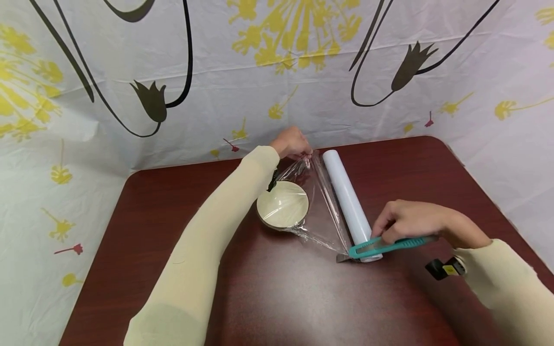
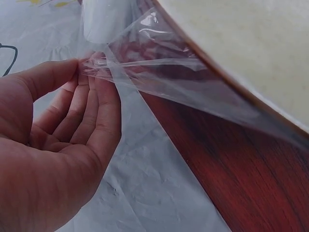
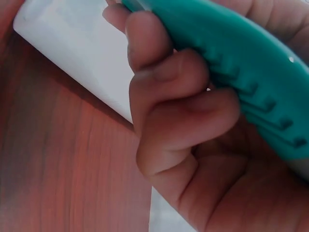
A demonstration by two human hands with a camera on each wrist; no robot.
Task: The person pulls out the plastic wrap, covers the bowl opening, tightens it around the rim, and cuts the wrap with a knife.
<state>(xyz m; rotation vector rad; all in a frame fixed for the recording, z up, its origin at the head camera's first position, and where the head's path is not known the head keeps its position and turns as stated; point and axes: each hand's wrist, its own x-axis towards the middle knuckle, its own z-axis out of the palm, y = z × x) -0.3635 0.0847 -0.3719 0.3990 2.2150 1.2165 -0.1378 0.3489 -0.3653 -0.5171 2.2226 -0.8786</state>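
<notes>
Over the bowl [image 1: 283,204] near the middle of the table [image 1: 130,230], a sheet of plastic wrap [image 1: 322,202] stretches from the roll [image 1: 349,202] lying just beside it. At the far corner, the left hand [image 1: 292,142] pinches the wrap between thumb and fingertips. Near the roll's closer end, the right hand [image 1: 409,221] grips a teal cutter [image 1: 385,246], its blade at the wrap's edge.

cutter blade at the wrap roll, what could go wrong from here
The cutter blade sits at the near end of the roll, and the right hand rests across both: a slip could nick it. The left hand only pinches the film, so it may tear unevenly or drag the bowl.
</notes>
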